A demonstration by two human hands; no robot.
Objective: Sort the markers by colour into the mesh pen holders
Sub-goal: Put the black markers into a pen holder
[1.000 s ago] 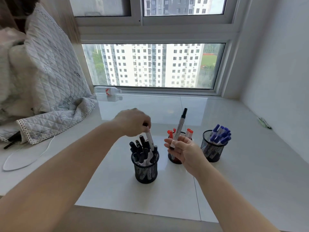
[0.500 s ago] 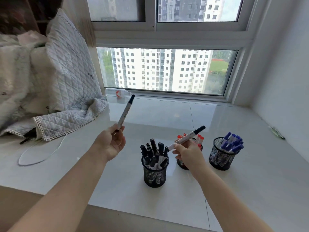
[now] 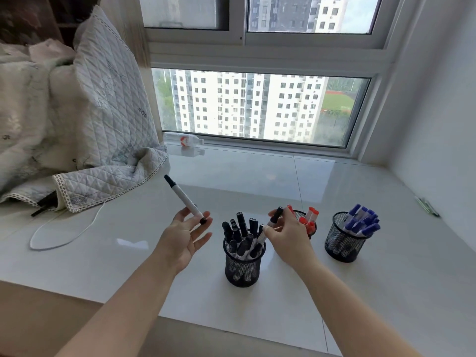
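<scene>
Three black mesh holders stand in a row on the white sill. The left holder has several black-capped markers, the middle holder has red-capped ones and is mostly hidden behind my right hand, and the right holder has blue-capped ones. My left hand is palm up, left of the black holder, fingers spread. A black-capped marker rests loosely at its fingertips, leaning up and to the left. My right hand pinches a second black-capped marker, whose lower end dips into the left holder.
A quilted blanket is heaped at the left, with a white cable looping out from under it. A plastic bottle lies by the window. Thin green items lie by the right wall. The sill's front edge runs close below the holders.
My left hand drew a black marker out of the left holder, carried it leftwards, and its fingers have spread. My right hand tipped its marker down into the left holder.
</scene>
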